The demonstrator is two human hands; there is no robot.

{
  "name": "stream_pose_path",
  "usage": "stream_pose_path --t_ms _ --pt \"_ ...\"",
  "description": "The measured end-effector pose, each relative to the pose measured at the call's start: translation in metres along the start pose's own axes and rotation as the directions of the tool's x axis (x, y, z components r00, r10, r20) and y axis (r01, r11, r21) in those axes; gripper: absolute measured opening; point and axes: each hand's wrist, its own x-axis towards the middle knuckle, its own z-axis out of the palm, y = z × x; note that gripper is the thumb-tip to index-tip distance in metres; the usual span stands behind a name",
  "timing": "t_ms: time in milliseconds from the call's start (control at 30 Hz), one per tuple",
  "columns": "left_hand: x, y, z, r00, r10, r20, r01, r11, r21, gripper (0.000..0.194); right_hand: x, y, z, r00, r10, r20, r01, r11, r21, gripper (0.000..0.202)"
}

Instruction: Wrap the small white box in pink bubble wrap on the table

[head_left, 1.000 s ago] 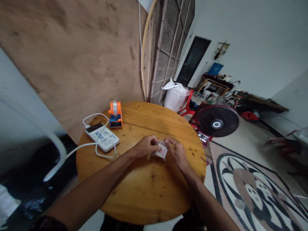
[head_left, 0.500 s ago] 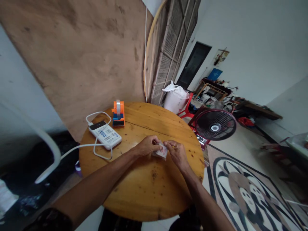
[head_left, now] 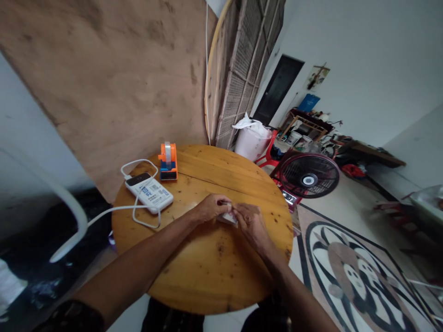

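Observation:
A small white packet with reddish print (head_left: 228,218) is between my hands, low over the round wooden table (head_left: 214,272). My left hand (head_left: 212,208) grips its left side, thumb and fingers closed on it. My right hand (head_left: 249,221) has its fingers bent together against the packet's upper right part and covers much of it. Whether the packet touches the tabletop I cannot tell. Up and to the left stands an orange and blue tape dispenser (head_left: 168,161) with a roll of clear tape.
A white power bank (head_left: 152,196) with a looped white cable lies at the table's left. Beyond the right edge are a dark red fan (head_left: 309,179), a red plastic chair (head_left: 268,157) and a white sack (head_left: 252,140). A wooden board (head_left: 121,87) leans behind.
My right hand has turned over the packet, its fingers now pressed onto it and hiding more of the print. My left hand keeps its grip. The view has shifted slightly.

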Motion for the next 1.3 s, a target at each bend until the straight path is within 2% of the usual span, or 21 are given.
stream_pose_path --t_ms 300,600,733,900,1000,1100,1200,1300 --pt "-0.002 0.005 -0.004 0.999 0.009 0.054 -0.010 1.000 0.028 0.028 -0.013 0.011 0.004 0.976 -0.217 0.021 0.213 0.929 -0.303 0.031" --pt "-0.001 0.001 -0.006 0.998 0.016 0.064 -0.023 0.992 0.122 0.031 -0.015 0.017 0.003 0.972 -0.223 0.078 0.237 0.913 -0.331 0.036" --pt "-0.001 0.001 -0.004 0.998 0.014 0.054 -0.023 0.986 0.166 0.036 -0.020 0.020 0.000 0.981 -0.172 0.090 0.188 0.956 -0.226 0.040" --pt "0.000 0.000 -0.006 0.999 0.003 0.033 -0.010 0.982 0.189 0.037 -0.029 0.025 -0.007 0.998 0.050 -0.034 -0.047 0.996 0.072 0.046" --pt "0.000 -0.001 -0.006 0.999 -0.003 0.040 -0.004 0.984 0.177 0.035 -0.026 0.032 -0.006 0.991 0.130 0.032 -0.134 0.963 0.235 0.066" --pt "0.000 0.000 -0.006 0.999 -0.012 0.043 0.005 0.987 0.162 0.033 -0.018 0.037 0.000 0.984 0.125 0.124 -0.160 0.929 0.334 0.078" --pt "0.000 0.001 -0.006 0.998 -0.011 0.056 0.003 0.990 0.144 0.031 -0.012 0.037 0.007 0.986 0.099 0.137 -0.147 0.907 0.394 0.066" --pt "0.000 0.001 -0.007 0.999 -0.020 0.045 0.014 0.990 0.139 0.031 -0.011 0.035 0.011 0.993 0.061 0.096 -0.098 0.889 0.447 0.051"
